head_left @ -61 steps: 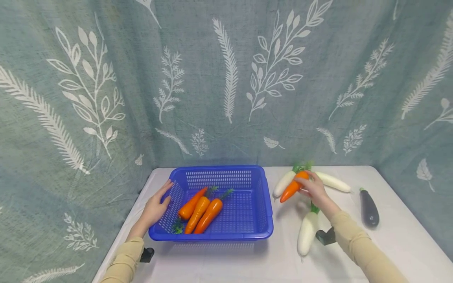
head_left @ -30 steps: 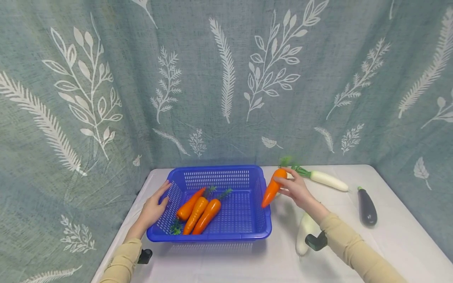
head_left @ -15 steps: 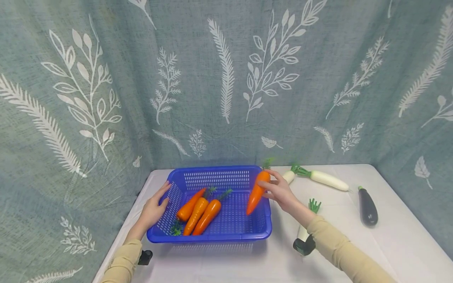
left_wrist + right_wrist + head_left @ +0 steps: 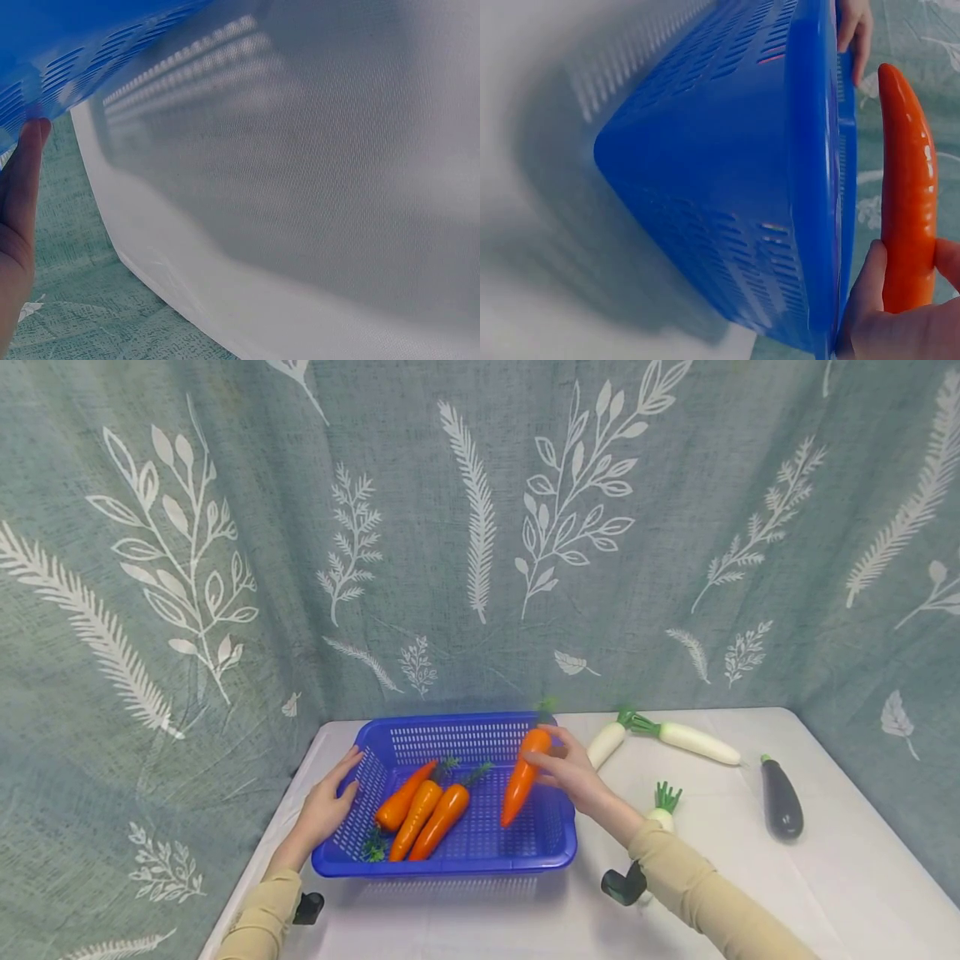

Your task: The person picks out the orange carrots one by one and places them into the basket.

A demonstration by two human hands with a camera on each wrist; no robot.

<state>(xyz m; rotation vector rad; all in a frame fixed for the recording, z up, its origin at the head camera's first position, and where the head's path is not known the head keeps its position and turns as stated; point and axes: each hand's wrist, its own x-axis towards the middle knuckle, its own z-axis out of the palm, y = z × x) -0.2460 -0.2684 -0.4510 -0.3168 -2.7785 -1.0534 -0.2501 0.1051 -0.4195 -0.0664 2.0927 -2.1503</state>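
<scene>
A blue plastic basket stands on the left part of the table, with several orange carrots lying in its left half. My right hand pinches another carrot between thumb and fingers, tip pointing down, over the basket's right side. That carrot shows clear of the blue rim in the right wrist view; its leafy top is hidden there. My left hand rests against the basket's left side with fairly straight fingers; in the left wrist view a fingertip touches the slotted wall.
To the right lie white radishes: one beside the basket, one at the back, and one partly behind my right forearm. An eggplant lies farther right. A patterned curtain hangs behind the white table.
My right hand has carried the carrot leftward from among the radishes, past the basket's right rim, to above its inside. My left hand stays at the basket's left side.
</scene>
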